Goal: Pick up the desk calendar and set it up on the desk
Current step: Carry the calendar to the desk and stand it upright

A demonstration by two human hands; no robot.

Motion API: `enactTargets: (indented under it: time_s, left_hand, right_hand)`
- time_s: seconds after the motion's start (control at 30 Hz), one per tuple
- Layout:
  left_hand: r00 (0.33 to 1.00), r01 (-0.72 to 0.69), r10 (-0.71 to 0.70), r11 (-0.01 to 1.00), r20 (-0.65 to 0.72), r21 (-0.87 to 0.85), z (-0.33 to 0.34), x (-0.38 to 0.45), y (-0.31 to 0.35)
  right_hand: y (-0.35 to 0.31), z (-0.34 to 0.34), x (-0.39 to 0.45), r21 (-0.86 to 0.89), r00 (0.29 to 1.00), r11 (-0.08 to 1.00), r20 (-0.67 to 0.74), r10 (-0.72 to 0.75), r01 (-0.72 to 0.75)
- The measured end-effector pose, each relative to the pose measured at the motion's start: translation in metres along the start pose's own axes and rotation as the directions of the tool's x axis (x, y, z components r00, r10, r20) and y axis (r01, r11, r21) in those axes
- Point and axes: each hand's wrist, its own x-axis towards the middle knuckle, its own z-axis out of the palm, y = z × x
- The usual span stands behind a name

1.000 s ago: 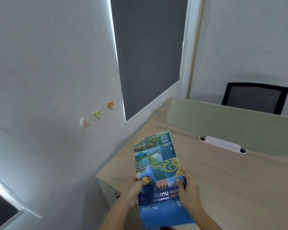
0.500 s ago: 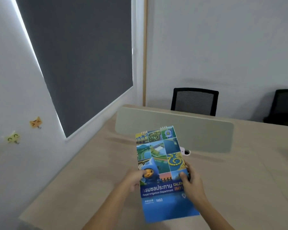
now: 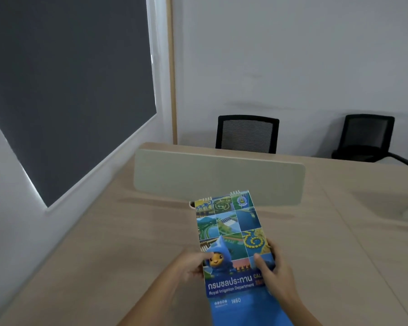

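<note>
The desk calendar [image 3: 231,234] is a blue, spiral-bound pad with a photo-grid cover and a cartoon mascot. I hold it flat and folded above the light wooden desk [image 3: 108,250], spiral end pointing away from me. My left hand [image 3: 191,263] grips its left edge, thumb on the cover. Gripping the right edge is my right hand [image 3: 275,276], its thumb also on top. The calendar's near end runs out of the frame at the bottom.
A pale green divider panel [image 3: 219,178] stands across the desk behind the calendar. Two black mesh chairs [image 3: 247,134] [image 3: 365,137] sit beyond it by the white wall. A dark window blind [image 3: 64,85] fills the left wall.
The view has swung to the right, from the left wall and desk corner to the middle of the desk. Both hands keep the same hold on the calendar.
</note>
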Motion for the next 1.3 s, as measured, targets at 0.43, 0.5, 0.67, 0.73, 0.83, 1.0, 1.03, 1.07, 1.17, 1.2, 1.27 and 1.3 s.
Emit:
enactTargets:
  time_s: [0.43, 0.5, 0.67, 0.73, 0.83, 1.0, 1.03, 1.07, 1.17, 1.2, 1.27, 1.3]
  left_hand:
    - [0.897, -0.443, 0.432, 0.883, 0.096, 0.155, 0.001, 0.012, -0.018]
    - [0.899, -0.422, 0.437, 0.861, 0.011, 0.285, 0.002, 0.02, -0.036]
    - [0.889, -0.309, 0.402, 0.88, -0.219, 0.361, 0.012, 0.027, -0.06]
    - [0.852, -0.289, 0.401, 0.896, -0.336, 0.337, 0.015, 0.02, -0.059]
    - [0.774, -0.349, 0.444, 0.894, -0.452, 0.28, 0.018, 0.005, -0.068]
    - [0.75, -0.485, 0.55, 0.835, -0.368, 0.259, 0.025, -0.008, -0.088]
    - [0.758, -0.48, 0.541, 0.841, -0.365, 0.249, 0.024, -0.008, -0.089]
    - [0.762, -0.479, 0.536, 0.844, -0.364, 0.241, 0.024, -0.009, -0.089]
    - [0.776, -0.464, 0.512, 0.859, -0.369, 0.215, 0.022, -0.008, -0.092]
    - [0.779, -0.456, 0.502, 0.865, -0.376, 0.211, 0.021, -0.008, -0.093]
    - [0.779, -0.447, 0.495, 0.869, -0.385, 0.212, 0.021, -0.009, -0.094]
    - [0.779, -0.445, 0.494, 0.869, -0.386, 0.214, 0.021, -0.01, -0.094]
  right_hand:
    - [0.032, 0.015, 0.003, -0.059, 0.986, 0.985, 0.041, 0.163, -0.16]
    - [0.039, 0.023, 0.001, -0.132, 0.983, 0.977, 0.058, 0.177, -0.168]
    - [0.049, 0.038, -0.008, -0.194, 0.969, 0.95, 0.005, 0.249, -0.243]
    - [0.047, 0.038, -0.013, -0.145, 0.967, 0.957, -0.072, 0.244, -0.252]
    - [0.047, 0.032, -0.025, -0.088, 0.977, 0.981, -0.146, 0.158, -0.172]
    - [0.058, 0.03, -0.037, -0.123, 0.983, 0.983, -0.14, 0.117, -0.135]
    - [0.059, 0.03, -0.037, -0.127, 0.983, 0.983, -0.143, 0.115, -0.133]
    - [0.059, 0.03, -0.037, -0.135, 0.983, 0.982, -0.145, 0.112, -0.132]
    - [0.059, 0.031, -0.037, -0.152, 0.98, 0.977, -0.158, 0.124, -0.148]
    - [0.059, 0.031, -0.037, -0.153, 0.978, 0.976, -0.164, 0.131, -0.156]
    - [0.06, 0.03, -0.037, -0.158, 0.977, 0.975, -0.172, 0.13, -0.157]
    - [0.06, 0.03, -0.037, -0.16, 0.976, 0.975, -0.177, 0.126, -0.155]
